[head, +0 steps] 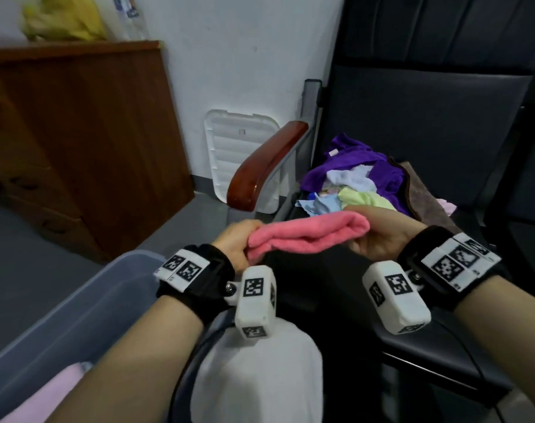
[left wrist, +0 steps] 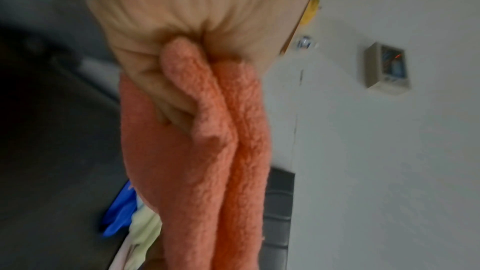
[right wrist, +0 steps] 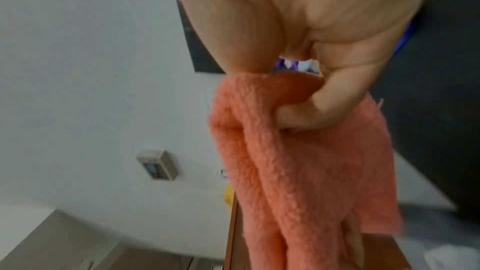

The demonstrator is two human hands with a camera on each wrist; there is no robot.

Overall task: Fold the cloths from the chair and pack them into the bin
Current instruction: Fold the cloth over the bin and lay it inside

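We are gripping the folded pink cloth [head: 309, 238] with left hand [head: 234, 244] and right hand [head: 379, 232] curled on opposite ends, risking it unfolding if either grip is loosening short of the bin [head: 77, 303].

No text, brand or number can be read in any view. The white blocks [head: 255, 301] and bands [head: 460, 259] strapped at both wrists carry only black-and-white square code patterns, not letters. A small mark sits on the white plastic lid [head: 241, 132] leaning on the wall, too small to make out. The bottle [head: 128, 13] on the wooden cabinet has a blue label, blurred. The wall box [right wrist: 157, 165] shows a small screen, unreadable
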